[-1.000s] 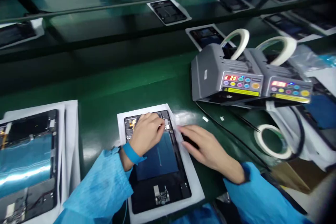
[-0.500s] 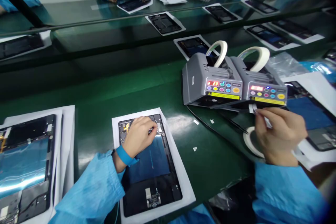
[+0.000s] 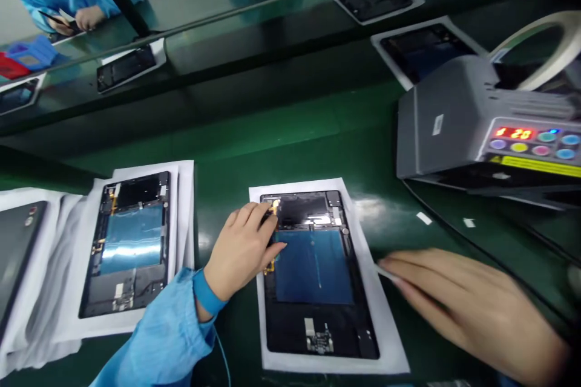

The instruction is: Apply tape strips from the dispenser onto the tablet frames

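An opened tablet [image 3: 313, 266] with a blue battery lies on a white sheet [image 3: 385, 363] in front of me. My left hand [image 3: 242, 248] rests over its upper left edge, fingers curved and thumb apart, beside an orange flex cable [image 3: 275, 207]. My fingers hide part of that edge. Pinched between the thumb and fingers of my right hand [image 3: 472, 302] is a small white strip of tape [image 3: 385, 272]. That hand is just right of the sheet, above the green table, and slightly blurred.
A grey tape dispenser [image 3: 447, 121] with a tape roll [image 3: 547, 51] stands at right, its cable [image 3: 476, 242] crossing the table. Tape scraps [image 3: 424, 217] lie before it. Another opened tablet [image 3: 129, 236] is at left on sheets. Beyond a raised ledge, a co-worker's hands [image 3: 88, 18] show.
My right hand has left the dispenser with the tape strip and come towards the tablet. My left hand has shifted to the tablet's left edge, its thumb opening. The view has swung left.
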Demonstrator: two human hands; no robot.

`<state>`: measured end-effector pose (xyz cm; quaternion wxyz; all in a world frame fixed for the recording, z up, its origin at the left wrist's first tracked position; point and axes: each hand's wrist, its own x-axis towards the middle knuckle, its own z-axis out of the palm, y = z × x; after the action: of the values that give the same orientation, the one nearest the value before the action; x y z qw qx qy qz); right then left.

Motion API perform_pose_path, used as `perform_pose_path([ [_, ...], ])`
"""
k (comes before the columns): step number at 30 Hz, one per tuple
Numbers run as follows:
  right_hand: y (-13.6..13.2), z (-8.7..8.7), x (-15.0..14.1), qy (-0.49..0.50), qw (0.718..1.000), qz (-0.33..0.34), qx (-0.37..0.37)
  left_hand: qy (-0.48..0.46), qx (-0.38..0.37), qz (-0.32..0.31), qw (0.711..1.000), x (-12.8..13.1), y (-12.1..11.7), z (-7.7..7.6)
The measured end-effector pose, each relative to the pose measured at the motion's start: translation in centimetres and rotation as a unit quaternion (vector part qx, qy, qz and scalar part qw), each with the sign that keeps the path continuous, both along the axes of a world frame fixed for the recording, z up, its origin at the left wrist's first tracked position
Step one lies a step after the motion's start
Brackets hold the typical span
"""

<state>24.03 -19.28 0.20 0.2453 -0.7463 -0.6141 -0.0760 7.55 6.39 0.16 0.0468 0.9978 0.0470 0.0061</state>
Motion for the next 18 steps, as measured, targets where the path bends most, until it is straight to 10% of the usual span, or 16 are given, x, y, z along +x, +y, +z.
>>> perform_pose_path([
  [3,6.6,-0.8,-0.8,0.0,0.995,0.097,-0.028,0.013,-0.006,0.006,1.0,-0.2,0.6,-1.2],
  [8,14.3,-2.5,-1.3,-0.075,0.996,0.017,0.035,-0.014,-0.041,0.042,0.998,-0.2,0.5,-2.7],
  [18,15.7,-4.7,-1.5,-0.12,0.993,0.015,-0.004,-0.049,-0.086,0.042,0.994,-0.4,0.5,-3.4],
])
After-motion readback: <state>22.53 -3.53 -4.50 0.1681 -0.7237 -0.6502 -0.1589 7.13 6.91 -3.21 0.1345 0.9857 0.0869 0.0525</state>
